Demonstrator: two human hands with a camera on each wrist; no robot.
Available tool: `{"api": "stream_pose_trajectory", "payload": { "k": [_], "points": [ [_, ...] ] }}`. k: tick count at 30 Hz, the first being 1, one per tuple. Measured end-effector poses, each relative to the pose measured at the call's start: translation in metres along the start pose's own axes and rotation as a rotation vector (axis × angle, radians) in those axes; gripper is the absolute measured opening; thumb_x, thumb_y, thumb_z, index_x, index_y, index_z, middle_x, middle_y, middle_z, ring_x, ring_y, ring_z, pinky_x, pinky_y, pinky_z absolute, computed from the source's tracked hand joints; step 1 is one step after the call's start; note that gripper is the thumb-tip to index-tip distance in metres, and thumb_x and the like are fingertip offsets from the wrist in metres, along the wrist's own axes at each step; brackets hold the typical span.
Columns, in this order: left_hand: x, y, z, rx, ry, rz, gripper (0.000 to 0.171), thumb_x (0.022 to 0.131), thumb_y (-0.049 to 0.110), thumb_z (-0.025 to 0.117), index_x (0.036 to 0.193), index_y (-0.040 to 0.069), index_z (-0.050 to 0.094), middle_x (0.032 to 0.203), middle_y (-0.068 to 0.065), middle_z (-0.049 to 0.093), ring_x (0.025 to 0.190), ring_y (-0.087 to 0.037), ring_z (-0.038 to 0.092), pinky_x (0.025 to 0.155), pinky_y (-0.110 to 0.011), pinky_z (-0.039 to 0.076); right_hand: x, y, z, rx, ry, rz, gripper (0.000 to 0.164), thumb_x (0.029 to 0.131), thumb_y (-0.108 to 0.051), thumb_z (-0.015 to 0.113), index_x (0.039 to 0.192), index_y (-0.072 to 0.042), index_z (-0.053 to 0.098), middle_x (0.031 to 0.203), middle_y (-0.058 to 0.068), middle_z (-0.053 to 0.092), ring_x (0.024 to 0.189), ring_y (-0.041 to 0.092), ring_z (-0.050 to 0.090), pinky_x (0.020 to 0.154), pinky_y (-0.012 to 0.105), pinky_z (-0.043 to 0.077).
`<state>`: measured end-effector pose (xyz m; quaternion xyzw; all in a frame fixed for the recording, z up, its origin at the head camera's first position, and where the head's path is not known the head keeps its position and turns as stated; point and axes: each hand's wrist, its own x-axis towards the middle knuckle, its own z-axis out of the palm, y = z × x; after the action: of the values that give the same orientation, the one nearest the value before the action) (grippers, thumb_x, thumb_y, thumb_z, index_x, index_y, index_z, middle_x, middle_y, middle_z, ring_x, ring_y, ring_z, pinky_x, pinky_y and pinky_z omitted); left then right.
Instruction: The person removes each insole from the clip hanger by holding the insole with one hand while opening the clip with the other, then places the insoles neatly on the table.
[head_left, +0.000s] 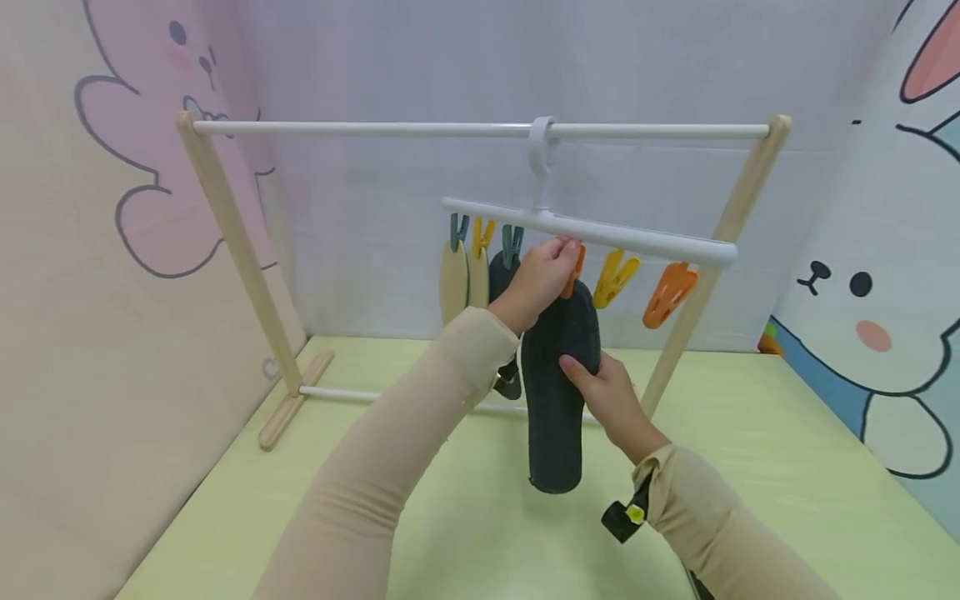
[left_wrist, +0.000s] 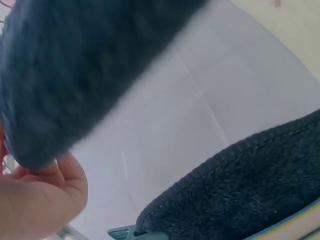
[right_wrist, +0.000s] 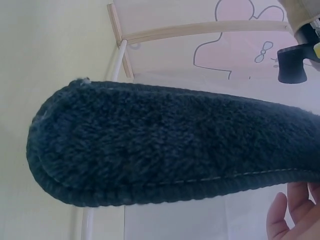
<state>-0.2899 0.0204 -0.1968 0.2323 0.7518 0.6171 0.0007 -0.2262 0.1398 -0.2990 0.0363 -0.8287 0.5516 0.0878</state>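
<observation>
A dark blue-grey fuzzy insole [head_left: 555, 400] [right_wrist: 165, 145] hangs upright below a white hanger [head_left: 637, 237]. My right hand [head_left: 617, 404] [right_wrist: 297, 215] grips its right edge, thumb over the near face. At the insole's top, my left hand [head_left: 542, 279] [left_wrist: 45, 195] pinches an orange clothespin [head_left: 574, 273]; the fingers partly hide it. Left of that hand, a second dark insole [head_left: 501, 279] [left_wrist: 240, 185] hangs from a dark green clothespin [head_left: 512, 243], partly behind the left arm. Farther left hang two beige insoles [head_left: 453, 283], one from a green clothespin [head_left: 458, 232], one from a yellow clothespin [head_left: 482, 237].
On the hanger's right side are another yellow clothespin [head_left: 615, 279] and another orange clothespin [head_left: 670, 294], holding nothing. The hanger hooks over the white top rod [head_left: 337, 129] of a wooden-legged rack standing on a pale yellow table [head_left: 750, 433]. Walls with cartoon prints flank both sides.
</observation>
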Motion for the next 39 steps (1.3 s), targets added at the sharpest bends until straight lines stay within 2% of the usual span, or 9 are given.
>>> {"api": "stream_pose_trajectory", "payload": {
  "k": [5, 9, 13, 21, 25, 28, 30, 34, 39],
  "points": [
    [0.005, 0.001, -0.008, 0.067, -0.095, -0.030, 0.035, 0.105, 0.024, 0.038, 0.127, 0.002, 0.054, 0.108, -0.011, 0.055, 0.099, -0.020, 0.050, 0.095, -0.034, 0.040, -0.003, -0.001, -0.002, 0.022, -0.035, 0.007, 0.043, 0.100, -0.024, 0.053, 0.127, 0.008, 0.052, 0.121, 0.026, 0.059, 0.114, 0.037, 0.055, 0.097, 0.048, 0.042],
    [0.007, -0.001, -0.014, 0.045, -0.149, -0.046, 0.031, 0.104, 0.025, 0.039, 0.115, -0.001, 0.054, 0.102, -0.013, 0.057, 0.102, -0.023, 0.054, 0.100, -0.036, 0.037, -0.004, -0.001, -0.003, 0.045, -0.057, -0.003, 0.044, 0.100, -0.024, 0.053, 0.130, 0.008, 0.050, 0.122, 0.026, 0.058, 0.114, 0.037, 0.055, 0.098, 0.048, 0.042],
    [0.007, -0.004, -0.019, 0.029, -0.164, -0.056, 0.031, 0.104, 0.026, 0.040, 0.106, -0.001, 0.056, 0.097, -0.011, 0.060, 0.104, -0.023, 0.057, 0.101, -0.035, 0.037, -0.004, -0.002, 0.001, 0.051, -0.056, -0.012, 0.043, 0.100, -0.023, 0.053, 0.130, 0.009, 0.050, 0.121, 0.026, 0.059, 0.113, 0.037, 0.056, 0.097, 0.048, 0.042],
    [0.004, -0.008, -0.014, -0.002, -0.107, -0.038, 0.035, 0.104, 0.025, 0.042, 0.122, -0.001, 0.058, 0.111, -0.015, 0.065, 0.107, -0.022, 0.056, 0.101, -0.033, 0.038, -0.004, -0.004, 0.007, 0.014, -0.023, 0.023, 0.042, 0.100, -0.022, 0.053, 0.128, 0.009, 0.051, 0.122, 0.027, 0.058, 0.115, 0.039, 0.054, 0.098, 0.048, 0.041],
    [-0.002, -0.005, -0.012, 0.022, -0.030, -0.009, 0.030, 0.103, 0.023, 0.045, 0.113, 0.001, 0.063, 0.104, -0.009, 0.068, 0.094, -0.019, 0.057, 0.094, -0.030, 0.042, -0.005, -0.004, 0.009, -0.006, -0.002, 0.038, 0.041, 0.099, -0.023, 0.054, 0.125, 0.010, 0.053, 0.120, 0.028, 0.059, 0.114, 0.039, 0.054, 0.097, 0.049, 0.041],
    [-0.005, -0.003, -0.010, 0.004, 0.021, 0.020, 0.027, 0.102, 0.021, 0.048, 0.104, 0.000, 0.065, 0.097, -0.007, 0.068, 0.082, -0.018, 0.056, 0.085, -0.028, 0.046, -0.005, -0.003, 0.008, -0.010, 0.025, 0.040, 0.040, 0.099, -0.022, 0.055, 0.122, 0.010, 0.054, 0.117, 0.028, 0.060, 0.112, 0.039, 0.055, 0.096, 0.049, 0.042],
    [-0.006, -0.003, -0.009, -0.020, 0.039, 0.030, 0.025, 0.101, 0.019, 0.050, 0.104, -0.001, 0.065, 0.097, -0.009, 0.069, 0.078, -0.018, 0.056, 0.083, -0.028, 0.047, -0.005, -0.003, 0.008, -0.015, 0.053, 0.035, 0.039, 0.098, -0.022, 0.056, 0.119, 0.011, 0.055, 0.115, 0.028, 0.061, 0.109, 0.039, 0.057, 0.095, 0.049, 0.043],
    [-0.005, -0.005, -0.007, -0.056, 0.073, 0.023, 0.026, 0.099, 0.020, 0.054, 0.112, 0.000, 0.066, 0.100, -0.011, 0.070, 0.080, -0.018, 0.057, 0.083, -0.028, 0.048, -0.005, -0.004, 0.006, -0.028, 0.087, 0.028, 0.037, 0.099, -0.021, 0.055, 0.117, 0.012, 0.056, 0.113, 0.029, 0.061, 0.108, 0.040, 0.057, 0.093, 0.050, 0.044],
    [-0.002, -0.009, -0.007, -0.076, 0.142, 0.009, 0.028, 0.097, 0.019, 0.058, 0.114, 0.000, 0.067, 0.098, -0.012, 0.070, 0.083, -0.016, 0.059, 0.081, -0.026, 0.049, -0.005, -0.005, 0.004, -0.028, 0.056, 0.030, 0.042, 0.100, -0.023, 0.053, 0.123, 0.012, 0.053, 0.118, 0.030, 0.058, 0.112, 0.041, 0.055, 0.096, 0.051, 0.042]
  ]
}}
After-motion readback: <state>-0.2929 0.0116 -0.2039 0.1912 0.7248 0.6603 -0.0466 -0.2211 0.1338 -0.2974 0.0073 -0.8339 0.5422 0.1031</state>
